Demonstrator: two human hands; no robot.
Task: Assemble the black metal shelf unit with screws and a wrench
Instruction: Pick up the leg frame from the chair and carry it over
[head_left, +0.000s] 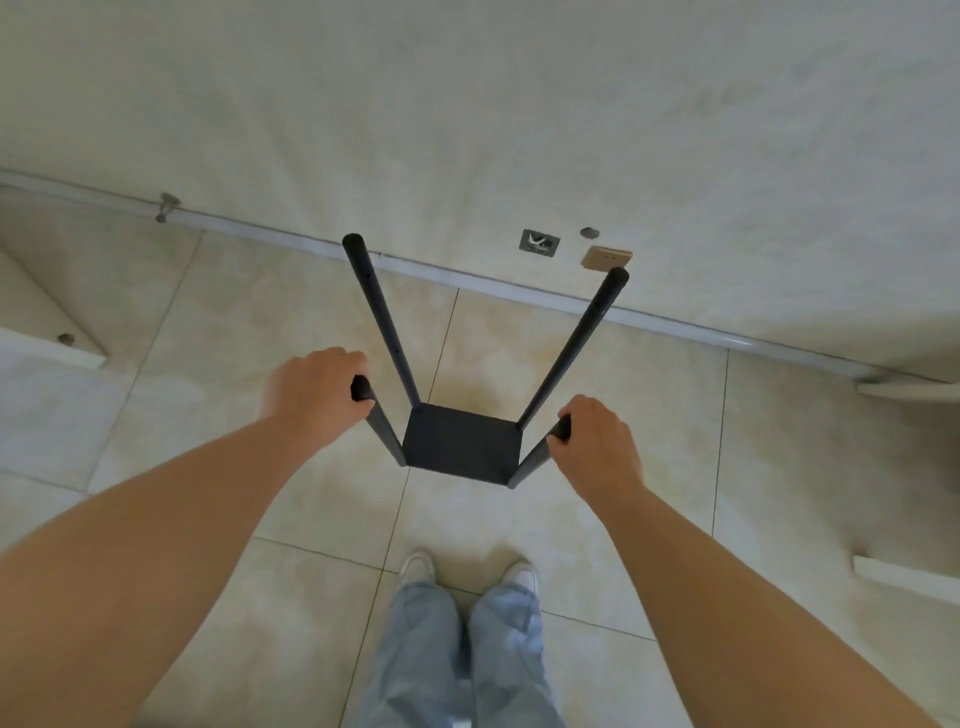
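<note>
The black metal shelf unit stands upright on the tiled floor in front of my feet: one square black shelf (462, 441) low down with four black posts rising from its corners. My left hand (311, 395) is closed around the top of the near left post (384, 434). My right hand (597, 441) grips the top of the near right post (532, 462). The far left post (376, 306) and far right post (582, 343) stand free, with small screw holes along them. No screws or wrench are in view.
A wall with a pale baseboard (493, 288) runs just behind the unit. Low on the wall sit an open socket box (539, 242) and a tan cover plate (607, 258). White furniture edges show at the left (52, 348) and right (909, 571). My white shoes (470, 569) stand close behind the shelf.
</note>
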